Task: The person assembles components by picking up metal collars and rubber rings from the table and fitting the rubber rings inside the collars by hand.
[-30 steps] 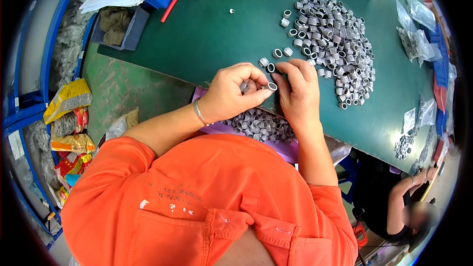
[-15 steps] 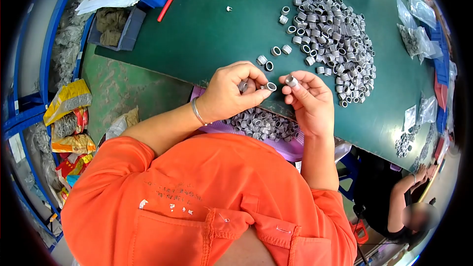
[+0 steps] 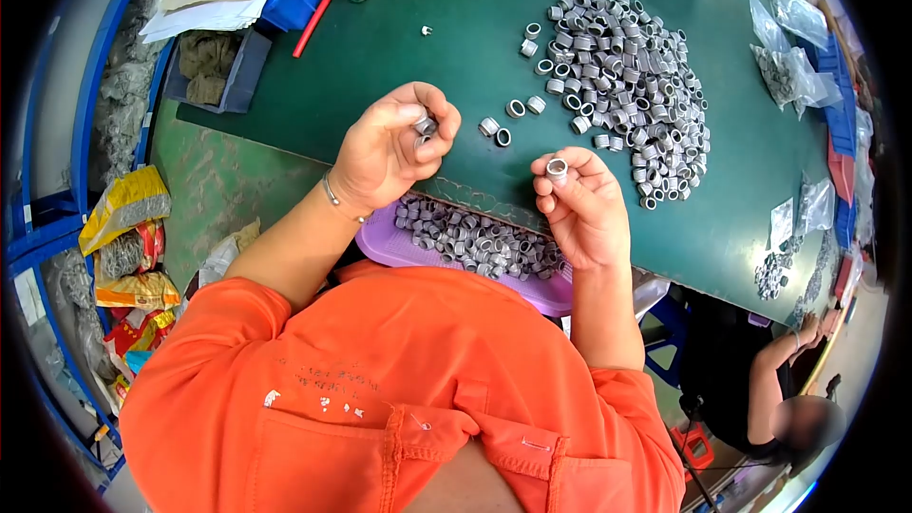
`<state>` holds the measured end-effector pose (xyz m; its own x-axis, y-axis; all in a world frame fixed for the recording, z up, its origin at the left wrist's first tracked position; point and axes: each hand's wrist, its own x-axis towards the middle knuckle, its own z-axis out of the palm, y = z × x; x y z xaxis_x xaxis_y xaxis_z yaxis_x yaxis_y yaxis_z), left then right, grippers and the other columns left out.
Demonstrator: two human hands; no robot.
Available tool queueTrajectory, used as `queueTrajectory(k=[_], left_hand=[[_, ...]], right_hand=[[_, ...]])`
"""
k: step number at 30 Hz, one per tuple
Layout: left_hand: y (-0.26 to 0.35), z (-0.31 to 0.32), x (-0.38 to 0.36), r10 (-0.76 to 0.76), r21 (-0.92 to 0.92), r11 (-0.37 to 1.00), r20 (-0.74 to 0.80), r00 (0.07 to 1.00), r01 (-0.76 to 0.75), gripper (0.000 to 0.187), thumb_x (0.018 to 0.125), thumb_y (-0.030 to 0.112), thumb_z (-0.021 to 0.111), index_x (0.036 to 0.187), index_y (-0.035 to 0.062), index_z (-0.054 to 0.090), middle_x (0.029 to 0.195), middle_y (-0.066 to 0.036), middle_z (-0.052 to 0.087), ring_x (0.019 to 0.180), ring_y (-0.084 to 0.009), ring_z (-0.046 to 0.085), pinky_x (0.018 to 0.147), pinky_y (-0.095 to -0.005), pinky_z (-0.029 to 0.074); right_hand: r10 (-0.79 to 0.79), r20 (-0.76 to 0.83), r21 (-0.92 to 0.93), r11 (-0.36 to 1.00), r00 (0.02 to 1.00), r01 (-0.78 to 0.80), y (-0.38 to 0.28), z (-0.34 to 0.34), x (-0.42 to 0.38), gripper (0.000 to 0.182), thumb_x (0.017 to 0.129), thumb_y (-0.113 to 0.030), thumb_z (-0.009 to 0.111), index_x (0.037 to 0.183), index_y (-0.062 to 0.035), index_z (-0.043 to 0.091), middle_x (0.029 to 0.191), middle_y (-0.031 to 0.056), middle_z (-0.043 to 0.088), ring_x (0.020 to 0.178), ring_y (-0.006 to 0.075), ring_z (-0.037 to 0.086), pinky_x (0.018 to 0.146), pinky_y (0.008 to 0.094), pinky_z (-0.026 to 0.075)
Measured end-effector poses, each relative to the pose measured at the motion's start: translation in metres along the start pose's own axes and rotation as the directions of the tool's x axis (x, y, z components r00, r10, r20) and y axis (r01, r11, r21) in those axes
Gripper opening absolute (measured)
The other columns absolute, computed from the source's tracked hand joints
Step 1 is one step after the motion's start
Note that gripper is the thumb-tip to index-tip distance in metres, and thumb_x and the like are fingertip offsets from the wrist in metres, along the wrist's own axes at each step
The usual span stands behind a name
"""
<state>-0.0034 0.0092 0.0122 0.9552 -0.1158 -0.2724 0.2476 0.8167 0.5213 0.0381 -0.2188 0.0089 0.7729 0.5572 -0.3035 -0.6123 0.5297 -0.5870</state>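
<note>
Right hand (image 3: 579, 204) pinches one grey ring (image 3: 557, 169) end-up, seemingly for inspection, above the purple tray (image 3: 380, 242); left hand (image 3: 389, 147) grips another ring (image 3: 425, 125), with the loose heap (image 3: 627, 76) farther right on the green mat (image 3: 427, 57).

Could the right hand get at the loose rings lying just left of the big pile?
Probably yes: the right hand already pinches one ring, but bare green tabletop separates it from the loose rings.
</note>
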Motion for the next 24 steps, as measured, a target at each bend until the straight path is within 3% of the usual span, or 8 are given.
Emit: queueTrajectory(k=[5, 6, 8, 12, 16, 19, 22, 24], left_hand=[[-0.004, -0.005, 0.001, 0.268, 0.477, 0.834, 0.091, 0.959, -0.278, 0.011, 0.086, 0.013, 0.048, 0.085, 0.0025, 0.049, 0.078, -0.008, 0.049, 0.054, -0.0077, 0.041, 0.044, -0.0176, 0.032], [-0.005, -0.007, 0.001, 0.346, 0.629, 0.681, 0.174, 0.922, -0.375, 0.01, 0.087, 0.012, 0.048, 0.083, 0.0025, 0.048, 0.076, -0.008, 0.049, 0.053, -0.0076, 0.04, 0.045, -0.0178, 0.031], [-0.006, -0.005, 0.002, 0.387, 0.646, 0.655, 0.159, 0.908, -0.392, 0.014, 0.088, 0.01, 0.046, 0.076, 0.0035, 0.046, 0.07, -0.005, 0.045, 0.051, -0.0077, 0.038, 0.046, -0.0191, 0.03], [-0.004, -0.006, 0.004, 0.384, 0.498, 0.771, 0.134, 0.914, -0.397, 0.02, 0.089, 0.008, 0.044, 0.07, 0.0051, 0.041, 0.065, -0.003, 0.041, 0.049, -0.0079, 0.036, 0.044, -0.0203, 0.028], [-0.006, -0.005, 0.003, 0.395, 0.513, 0.759, 0.126, 0.91, -0.401, 0.022, 0.09, 0.008, 0.044, 0.069, 0.0056, 0.04, 0.064, -0.003, 0.04, 0.049, -0.0081, 0.035, 0.044, -0.0208, 0.028], [-0.006, -0.008, 0.003, 0.415, 0.471, 0.778, 0.11, 0.903, -0.415, 0.018, 0.089, 0.006, 0.046, 0.071, 0.0041, 0.044, 0.062, -0.002, 0.042, 0.049, -0.0071, 0.037, 0.045, -0.0206, 0.029], [-0.006, -0.009, 0.005, 0.4, 0.444, 0.798, 0.114, 0.909, -0.407, 0.014, 0.087, 0.005, 0.052, 0.073, 0.0025, 0.05, 0.061, 0.0, 0.046, 0.05, -0.0066, 0.041, 0.046, -0.0206, 0.032], [-0.006, -0.007, 0.005, 0.378, 0.46, 0.798, 0.122, 0.918, -0.389, 0.013, 0.086, 0.005, 0.055, 0.073, 0.0024, 0.052, 0.063, 0.0, 0.048, 0.052, -0.0069, 0.043, 0.047, -0.0209, 0.033]], right_hand=[[-0.087, -0.036, -0.125, 0.989, 0.996, 0.082, 0.0, 0.009, -0.006, 0.005, 0.084, 0.006, 0.057, 0.088, 0.0037, 0.057, 0.093, 0.0157, 0.063, 0.077, 0.017, 0.063, 0.065, 0.0256, 0.054], [-0.196, 0.063, -0.286, 0.936, 0.979, 0.206, 0.003, 0.007, -0.007, 0.006, 0.083, 0.008, 0.055, 0.084, 0.003, 0.058, 0.092, 0.0144, 0.062, 0.079, 0.0177, 0.063, 0.067, 0.0265, 0.053], [-0.262, 0.266, -0.502, 0.784, 0.928, 0.365, 0.003, 0.009, -0.007, 0.015, 0.077, 0.014, 0.053, 0.077, 0.0009, 0.06, 0.092, 0.0101, 0.061, 0.083, 0.0174, 0.061, 0.07, 0.028, 0.051], [-0.396, 0.475, -0.841, 0.058, 0.786, 0.538, 0.008, 0.017, 0.011, 0.017, 0.07, 0.01, 0.059, 0.083, -0.0003, 0.06, 0.091, 0.0114, 0.057, 0.077, 0.0238, 0.058, 0.066, 0.0312, 0.047], [-0.423, 0.514, -0.858, -0.262, 0.746, 0.442, 0.019, 0.026, 0.029, 0.019, 0.071, 0.003, 0.065, 0.09, -0.0007, 0.059, 0.085, 0.0128, 0.055, 0.079, 0.0302, 0.055, 0.07, 0.0348, 0.046], [-0.421, 0.292, -0.92, 0.122, 0.859, 0.373, 0.014, 0.026, 0.023, 0.02, 0.073, 0.005, 0.065, 0.091, -0.0003, 0.06, 0.086, 0.0091, 0.057, 0.071, 0.0192, 0.058, 0.064, 0.0268, 0.047], [-0.192, 0.002, -0.646, 0.749, 0.981, 0.148, 0.006, 0.021, 0.015, 0.017, 0.078, 0.006, 0.064, 0.095, 0.0025, 0.059, 0.089, 0.0067, 0.061, 0.072, 0.0101, 0.058, 0.064, 0.0201, 0.047], [-0.167, -0.014, -0.614, 0.779, 0.986, 0.123, 0.003, 0.021, 0.012, 0.019, 0.079, 0.008, 0.062, 0.097, 0.0038, 0.056, 0.089, 0.009, 0.062, 0.075, 0.0117, 0.059, 0.066, 0.0203, 0.049]])
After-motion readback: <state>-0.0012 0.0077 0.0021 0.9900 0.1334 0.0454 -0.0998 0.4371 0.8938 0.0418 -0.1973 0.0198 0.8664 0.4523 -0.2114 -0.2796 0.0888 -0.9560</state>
